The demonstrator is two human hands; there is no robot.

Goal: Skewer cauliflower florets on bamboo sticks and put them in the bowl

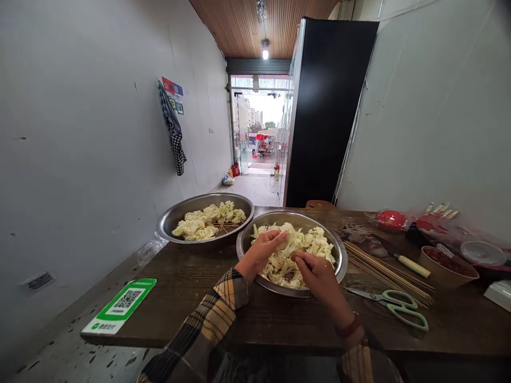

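Left hand (261,252) pinched on a cauliflower floret (289,235) over the right basin (342,260); partly covered by fingers, can't call its direction or long axis. Right hand (319,276) curled just to its right, fingertips bunched; can't tell if it grips anything. Left basin (189,207): more florets, some sticks. Skewers (388,273) on the right run far-left to near-right. Scissors (384,298) nearer, blades left. Dark wood table (187,287), pale walls (91,133), glass door (242,122) far.
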